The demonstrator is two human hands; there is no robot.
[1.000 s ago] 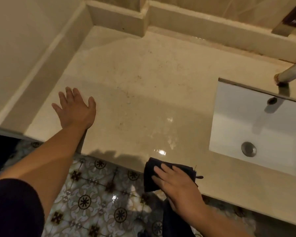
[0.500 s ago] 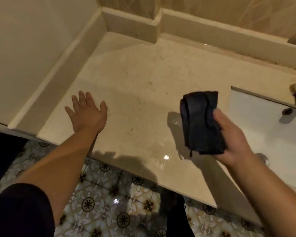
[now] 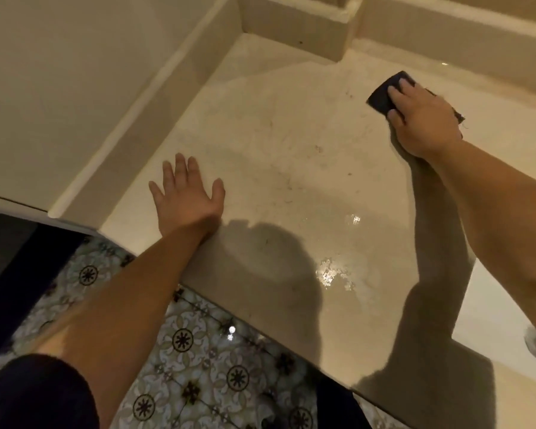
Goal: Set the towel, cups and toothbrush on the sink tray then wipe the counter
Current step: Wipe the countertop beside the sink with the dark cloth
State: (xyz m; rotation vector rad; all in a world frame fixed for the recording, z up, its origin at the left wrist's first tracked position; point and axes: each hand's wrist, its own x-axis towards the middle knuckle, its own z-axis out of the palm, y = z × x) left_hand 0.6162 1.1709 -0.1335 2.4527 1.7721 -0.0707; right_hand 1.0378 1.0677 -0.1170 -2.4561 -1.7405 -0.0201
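A dark folded cloth (image 3: 384, 92) lies flat on the beige stone counter (image 3: 291, 144) near the back ledge. My right hand (image 3: 421, 119) presses down on it, fingers spread over most of the cloth. Near the counter's front left edge my left hand (image 3: 188, 199) rests palm down, fingers apart, holding nothing. No cups, toothbrush or tray are in view.
A raised ledge (image 3: 294, 23) runs along the back and a sloped side wall (image 3: 155, 97) on the left. The white sink basin (image 3: 492, 311) shows at the right under my forearm. A wet patch (image 3: 334, 274) shines near the front edge. Patterned floor tiles (image 3: 198, 351) lie below.
My right hand lifted the cloth from the counter's front edge, carried it up through the air, and now presses it on the counter near the back ledge. My left hand stayed planted.
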